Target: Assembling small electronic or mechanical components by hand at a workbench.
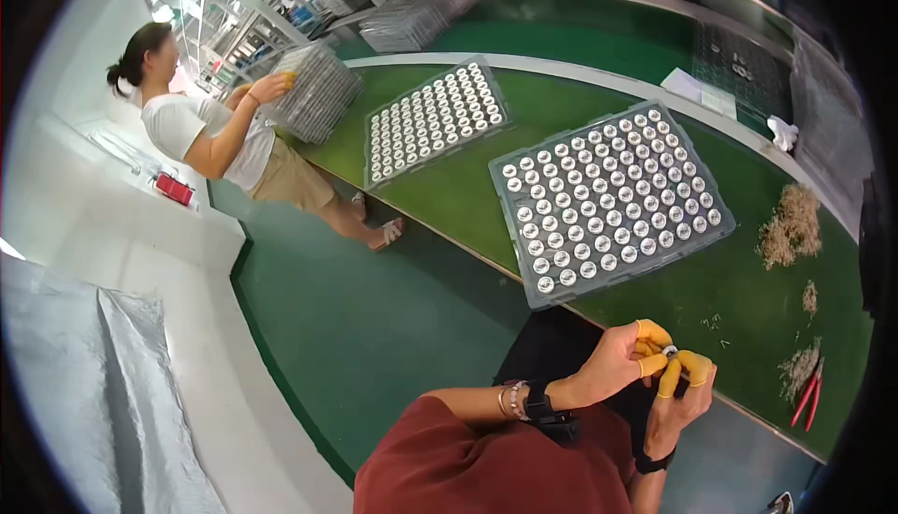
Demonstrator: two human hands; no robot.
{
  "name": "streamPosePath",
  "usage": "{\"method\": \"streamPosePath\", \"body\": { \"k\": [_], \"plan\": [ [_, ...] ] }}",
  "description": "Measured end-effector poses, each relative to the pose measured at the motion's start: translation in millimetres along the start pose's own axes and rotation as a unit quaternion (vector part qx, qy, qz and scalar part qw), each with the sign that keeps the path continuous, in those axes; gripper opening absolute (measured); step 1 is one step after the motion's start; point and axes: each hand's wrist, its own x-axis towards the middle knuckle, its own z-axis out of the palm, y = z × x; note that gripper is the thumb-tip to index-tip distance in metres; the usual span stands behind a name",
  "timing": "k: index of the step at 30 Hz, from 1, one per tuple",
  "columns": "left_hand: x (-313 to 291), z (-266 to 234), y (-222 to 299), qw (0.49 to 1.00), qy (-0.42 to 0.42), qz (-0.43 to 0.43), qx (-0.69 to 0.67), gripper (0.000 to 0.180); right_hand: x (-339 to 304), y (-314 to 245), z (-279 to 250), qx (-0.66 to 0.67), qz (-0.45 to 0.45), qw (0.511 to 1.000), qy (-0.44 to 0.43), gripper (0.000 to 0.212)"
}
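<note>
My left hand (610,365) and my right hand (680,405) meet above the near edge of the green bench. Yellow finger cots cover several fingertips on both hands. Pinched between those fingertips is a small round part (670,352), silvery white with a dark middle; its details are too small to tell. Beyond my hands lies a clear plastic tray (520,274) with rows of white-and-silver round parts. One spot in its left column appears vacant. Small pale bits (714,321) are scattered on the bench just past my right hand.
Another filled tray (374,177) lies farther left. A person (220,130) stands there beside stacked trays (323,93). Red-handled pliers (810,400) and piles of thin clippings (791,226) are at the right. White paper (700,93) and a crumpled tissue (783,132) lie behind.
</note>
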Motion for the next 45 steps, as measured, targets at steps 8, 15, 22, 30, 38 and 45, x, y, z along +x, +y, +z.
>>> {"method": "streamPosePath", "body": {
  "k": [8, 15, 22, 30, 38, 45],
  "plan": [
    [-4, -14, 2, 0.999, 0.031, -0.013, -0.035, 0.017, 4, 1, 19, 0.020, -0.055, 0.998, -0.014, 0.018],
    [-7, -15, 16, 0.987, 0.095, 0.065, 0.109, 0.020, 20, 2, 28, 0.047, -0.106, 0.993, -0.015, 0.024],
    [-3, -13, 11, 0.994, 0.025, 0.086, 0.057, 0.021, 13, 7, 23, 0.103, -0.049, 0.993, 0.017, 0.028],
    [-10, -14, 11, 0.972, 0.026, 0.175, 0.157, 0.023, 17, 3, 19, 0.106, -0.075, 0.992, 0.001, 0.029],
    [-9, -18, 18, 0.855, 0.044, 0.284, 0.431, 0.022, 24, -6, 4, -0.001, -0.097, 0.989, -0.108, 0.024],
    [-7, -12, 27, 0.990, 0.034, 0.066, 0.124, 0.019, 25, -9, -9, 0.176, 0.095, 0.969, -0.142, 0.023]
  ]
}}
